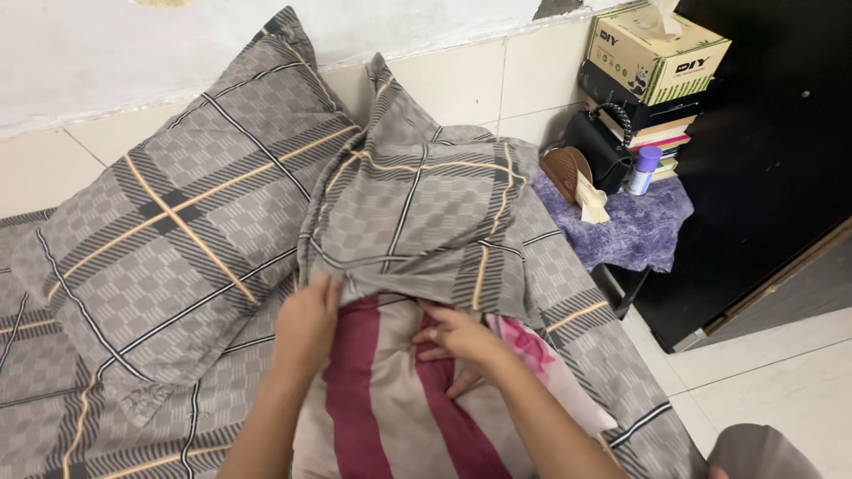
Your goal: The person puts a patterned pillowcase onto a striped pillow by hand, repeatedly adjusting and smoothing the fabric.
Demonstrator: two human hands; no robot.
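Left hand (306, 324) — fingers curled over the open hem of the grey plaid pillowcase (417, 222), gripping the cloth at its lower left edge. Right hand (457, 341) — fingers partly bent, pressed flat-ish against the striped pillow (390, 399) just below the same hem; whether it pinches any cloth cannot be told.

Striped pillow: beige with maroon bands, upper end inside the pillowcase, lower part sticking out toward the camera. The pillowcase stands bunched and tilted over it, on the bed (106, 426), whose sheet has the same plaid.

Left of the pillowcase: a second pillow (177, 222) in matching plaid, leaning on the tiled wall.

Right of the pillowcase: a small stand under a purple cloth (635, 231). On it a black handbag (603, 146), a small bottle with a purple cap (642, 168), a stack of books (666, 129), and on top a cardboard tissue box (652, 49) with a tissue poking from its slot.
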